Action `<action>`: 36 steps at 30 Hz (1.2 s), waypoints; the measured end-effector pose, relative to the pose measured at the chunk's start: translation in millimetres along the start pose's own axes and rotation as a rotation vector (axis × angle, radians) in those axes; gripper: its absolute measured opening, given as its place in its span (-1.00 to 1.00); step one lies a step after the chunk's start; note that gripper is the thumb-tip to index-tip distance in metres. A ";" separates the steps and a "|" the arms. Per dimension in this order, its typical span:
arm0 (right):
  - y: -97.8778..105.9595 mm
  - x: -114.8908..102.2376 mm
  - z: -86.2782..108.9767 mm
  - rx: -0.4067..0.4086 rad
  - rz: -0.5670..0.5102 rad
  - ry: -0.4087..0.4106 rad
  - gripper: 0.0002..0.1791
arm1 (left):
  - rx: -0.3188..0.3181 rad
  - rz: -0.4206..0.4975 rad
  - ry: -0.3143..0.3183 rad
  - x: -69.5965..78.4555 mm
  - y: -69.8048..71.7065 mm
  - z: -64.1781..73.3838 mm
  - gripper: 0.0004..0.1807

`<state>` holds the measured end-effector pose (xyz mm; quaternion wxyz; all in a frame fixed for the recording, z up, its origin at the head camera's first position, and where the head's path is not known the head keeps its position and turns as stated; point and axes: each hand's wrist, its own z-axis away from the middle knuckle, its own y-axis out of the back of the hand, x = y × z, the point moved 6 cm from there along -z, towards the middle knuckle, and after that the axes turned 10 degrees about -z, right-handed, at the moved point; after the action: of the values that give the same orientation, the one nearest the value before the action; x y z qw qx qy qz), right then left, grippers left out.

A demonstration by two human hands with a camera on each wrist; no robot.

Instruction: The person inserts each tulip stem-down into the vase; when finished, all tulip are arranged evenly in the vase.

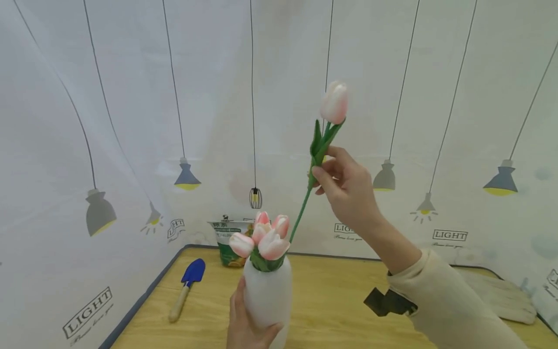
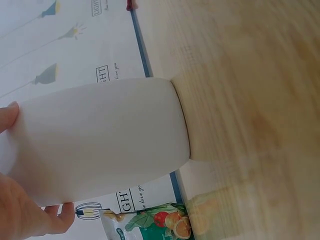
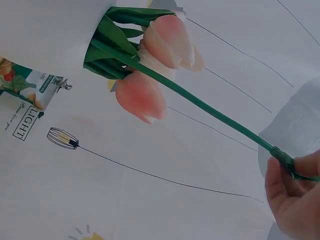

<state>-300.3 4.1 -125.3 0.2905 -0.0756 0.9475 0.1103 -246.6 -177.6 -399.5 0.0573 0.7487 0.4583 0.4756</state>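
Note:
A white vase [image 1: 268, 295] stands upright on the wooden table, its base meeting the wood in the left wrist view. My left hand [image 1: 250, 322] grips its side, fingers and thumb spread round the body. Several pink-and-white tulips [image 1: 272, 245] bunch together at the vase's mouth. Above and to the right, my right hand [image 1: 348, 186] pinches a single tulip [image 1: 334, 104] just below its leaves, bloom pointing up. Its long green stem [image 3: 200, 102] slants down to the vase mouth in the right wrist view; the lower tip is hidden among the leaves.
On the table's left lies a blue trowel [image 1: 192, 274] with a wooden handle. Behind the vase is a green-and-white food bag [image 1: 224, 242] with a clip. A pale board [image 1: 501, 295] lies at the right. Lamp-printed white sheeting [image 1: 287, 121] surrounds the table.

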 end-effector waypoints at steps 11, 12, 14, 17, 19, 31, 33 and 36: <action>-46.9 52.7 55.9 -0.265 0.046 -0.216 -0.81 | 0.025 -0.024 -0.012 -2.3 2.7 -3.0 0.26; -48.7 59.9 63.5 -0.262 0.034 -0.243 -0.81 | 0.028 -0.024 -0.014 -2.8 2.1 -3.1 0.26; -51.8 72.7 75.7 -0.251 0.024 -0.265 -0.82 | 0.022 -0.025 -0.013 -3.5 0.0 -3.0 0.26; -57.3 87.0 86.4 -0.259 0.046 -0.246 -0.78 | 0.021 -0.028 -0.002 -3.6 -1.1 -2.5 0.26; -60.0 93.4 90.2 -0.258 0.074 -0.236 -0.78 | 0.026 -0.036 0.000 -2.7 -0.3 -2.0 0.27; -62.5 101.5 94.2 -0.151 -0.038 -0.360 -0.74 | -0.004 -0.055 0.031 -0.8 3.7 -2.5 0.25; -61.8 101.9 93.3 -0.119 -0.095 -0.385 -0.78 | -0.013 -0.059 0.044 -0.3 3.9 -2.5 0.24; -63.3 103.5 95.6 -0.125 -0.075 -0.414 -0.87 | -0.026 -0.056 0.068 -0.1 4.1 -2.2 0.23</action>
<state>-321.0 -41.0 -271.6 0.4777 -0.1045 0.8554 0.1709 -245.7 -180.7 -396.2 0.0643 0.7182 0.4745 0.5049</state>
